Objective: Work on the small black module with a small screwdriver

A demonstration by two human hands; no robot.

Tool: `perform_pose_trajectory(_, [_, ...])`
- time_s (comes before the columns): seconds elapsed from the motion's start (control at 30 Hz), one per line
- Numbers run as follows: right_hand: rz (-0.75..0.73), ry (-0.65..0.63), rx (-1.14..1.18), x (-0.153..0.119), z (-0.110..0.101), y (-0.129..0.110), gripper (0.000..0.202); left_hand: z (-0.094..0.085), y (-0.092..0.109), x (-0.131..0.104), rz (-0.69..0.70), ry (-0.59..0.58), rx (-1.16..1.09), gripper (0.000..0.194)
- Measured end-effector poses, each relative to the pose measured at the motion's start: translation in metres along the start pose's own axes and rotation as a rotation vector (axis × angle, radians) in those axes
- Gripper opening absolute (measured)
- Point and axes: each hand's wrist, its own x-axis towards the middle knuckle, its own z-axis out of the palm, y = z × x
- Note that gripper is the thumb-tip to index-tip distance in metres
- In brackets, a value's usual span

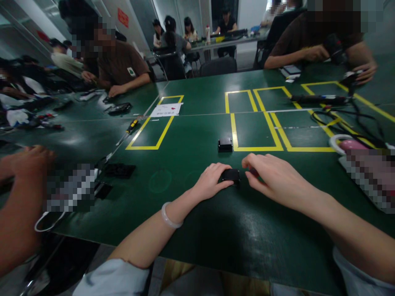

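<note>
A small black rectangular part (pixel 231 175) rests on the green table, gripped at its left end between the thumb and fingers of my left hand (pixel 212 181). My right hand (pixel 265 174) hovers just right of that part, its fingers curled and thumb bent towards them. Whether anything small sits in those right fingertips is hidden. Beyond my hands, a second black part (pixel 225 144) of similar size lies near the corner of a yellow taped outline.
Yellow tape rectangles (pixel 257 149) mark the green table (pixel 191 222). At right lie cables (pixel 354 119) and a pink-and-white object (pixel 352 144). A screwdriver (pixel 132 126), a paper sheet (pixel 166 109) and black parts (pixel 119 169) lie left. A co-worker's arm (pixel 24 205) reaches in; others sit opposite.
</note>
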Motion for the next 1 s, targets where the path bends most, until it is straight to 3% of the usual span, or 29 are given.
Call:
perform_pose_trajectory(0.2, [0.004, 0.015, -0.020, 0.0000, 0.0005, -0.0003, 0.023, 0.0003, -0.0002, -0.0002, 0.006, 0.001, -0.008, 0.035])
perform_pose_trajectory(0.43, [0.021, 0.070, -0.029, -0.0005, 0.0051, 0.0025, 0.008, 0.0002, -0.0007, 0.0000, 0.013, -0.001, -0.008, 0.036])
perform_pose_trajectory(0.6, [0.024, 0.046, -0.005, -0.0020, 0.0016, 0.0007, 0.007, 0.0013, -0.0013, 0.0002, 0.012, 0.009, 0.002, 0.036])
perform_pose_trajectory(0.83, [0.011, 0.041, -0.006, 0.0007, 0.0011, 0.0005, 0.023, 0.0018, -0.0017, 0.0001, 0.010, 0.012, -0.001, 0.036])
perform_pose_trajectory(1.0, [0.039, 0.051, -0.039, 0.0008, 0.0042, 0.0027, 0.010, 0.0014, -0.0012, 0.0004, 0.013, 0.008, -0.004, 0.036])
